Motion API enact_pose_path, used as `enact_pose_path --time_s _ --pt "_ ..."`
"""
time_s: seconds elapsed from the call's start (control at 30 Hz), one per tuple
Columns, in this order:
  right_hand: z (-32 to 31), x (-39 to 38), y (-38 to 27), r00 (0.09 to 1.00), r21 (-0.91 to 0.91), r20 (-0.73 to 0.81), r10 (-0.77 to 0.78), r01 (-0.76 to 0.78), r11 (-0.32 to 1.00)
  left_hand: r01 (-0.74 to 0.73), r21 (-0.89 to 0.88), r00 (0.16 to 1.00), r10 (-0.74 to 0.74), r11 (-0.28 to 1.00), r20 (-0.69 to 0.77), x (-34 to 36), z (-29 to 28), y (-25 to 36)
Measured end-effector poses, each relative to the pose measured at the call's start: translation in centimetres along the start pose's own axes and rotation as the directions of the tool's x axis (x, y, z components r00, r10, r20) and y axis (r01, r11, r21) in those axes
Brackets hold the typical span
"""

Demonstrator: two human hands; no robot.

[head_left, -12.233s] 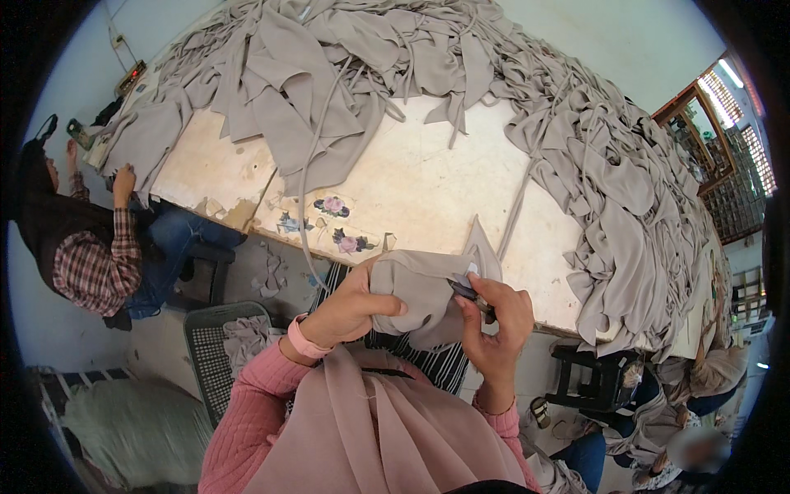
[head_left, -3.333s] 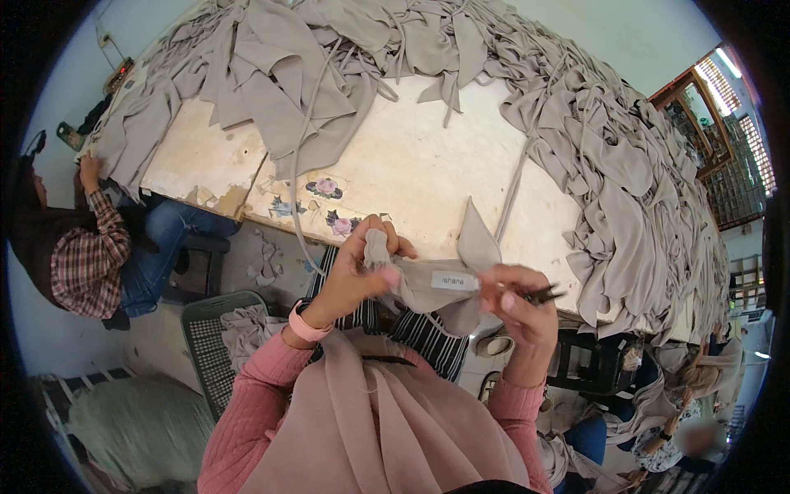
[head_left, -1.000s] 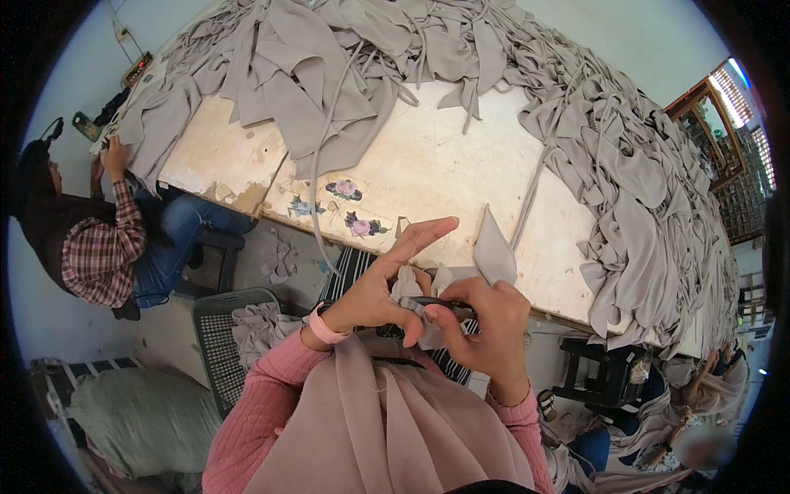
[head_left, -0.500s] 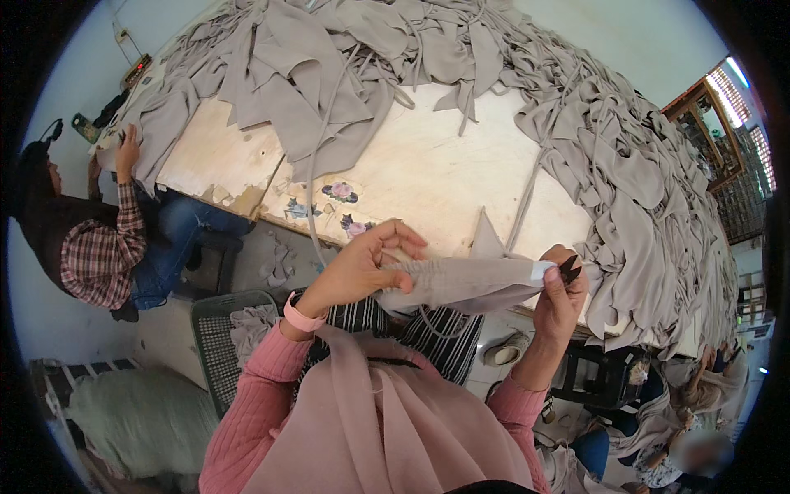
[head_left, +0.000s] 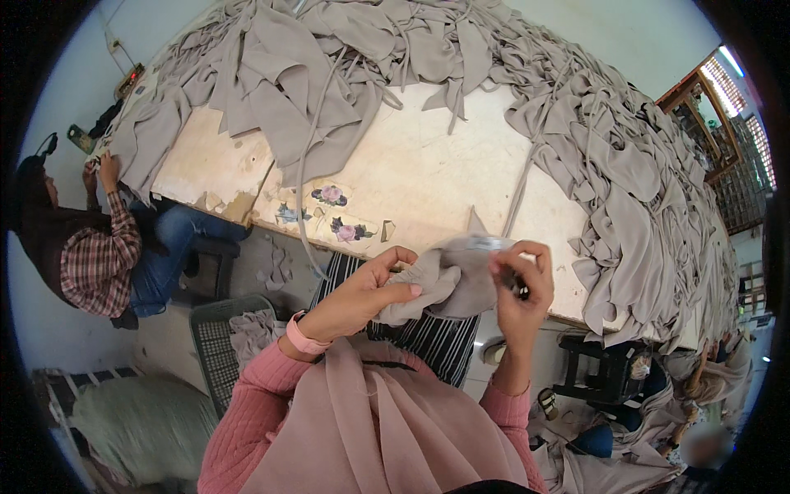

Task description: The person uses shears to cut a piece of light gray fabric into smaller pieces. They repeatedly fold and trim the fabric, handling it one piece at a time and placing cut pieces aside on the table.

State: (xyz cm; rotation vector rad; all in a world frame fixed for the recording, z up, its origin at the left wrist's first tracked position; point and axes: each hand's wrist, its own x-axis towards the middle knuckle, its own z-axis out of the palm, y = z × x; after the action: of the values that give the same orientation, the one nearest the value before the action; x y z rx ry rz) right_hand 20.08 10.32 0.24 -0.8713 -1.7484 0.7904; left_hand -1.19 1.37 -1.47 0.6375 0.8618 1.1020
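A small grey-beige fabric piece [head_left: 448, 280] is bunched between both hands just in front of the table's near edge. My left hand [head_left: 372, 286] grips its left end, thumb and fingers pinched into the cloth. My right hand [head_left: 522, 284] holds the right end and also a small dark tool [head_left: 512, 282], only partly visible between the fingers. A narrow point of the cloth sticks up behind the hands.
The worn wooden table [head_left: 436, 177] carries heaps of the same grey fabric [head_left: 625, 165] at the back and right. A grey plastic basket [head_left: 216, 346] with scraps stands at lower left. A person in a plaid shirt [head_left: 99, 255] sits at the left. A dark stool [head_left: 605, 375] stands at the right.
The cloth was stretched out between my hands half a second ago. My right hand has come back left toward my left hand, and the piece is now bunched together.
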Motion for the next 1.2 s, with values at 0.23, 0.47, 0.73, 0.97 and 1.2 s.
enact_pose_path --time_s 0.23,0.47,0.73,0.97,1.2 --pt "0.8 -0.8 -1.2 0.98 0.158 0.171 0.102 -0.13 0.979 -0.125 0.179 0.992 0.123 0.976 0.023 -1.2 0.0 0.5" --pt "1.4 -1.6 -1.1 0.968 0.195 0.23 0.098 -0.144 0.97 -0.138 0.229 0.989 0.123 0.964 0.077 -1.8 0.2 0.8" --pt "0.0 -1.2 -0.7 0.998 0.32 0.032 0.059 -0.066 0.945 -0.051 0.096 0.998 0.054 0.994 -0.029 -2.3 -0.6 1.4" --pt "1.2 -2.4 -1.8 0.973 0.027 0.177 -0.147 0.144 0.989 -0.047 -0.079 0.998 0.044 0.996 -0.033 -2.1 -0.4 0.9" --pt "2.4 -2.9 -1.5 0.998 -0.017 -0.027 0.058 -0.059 0.998 -0.138 -0.488 0.989 0.099 0.862 -0.106 -1.5 -0.5 0.1"
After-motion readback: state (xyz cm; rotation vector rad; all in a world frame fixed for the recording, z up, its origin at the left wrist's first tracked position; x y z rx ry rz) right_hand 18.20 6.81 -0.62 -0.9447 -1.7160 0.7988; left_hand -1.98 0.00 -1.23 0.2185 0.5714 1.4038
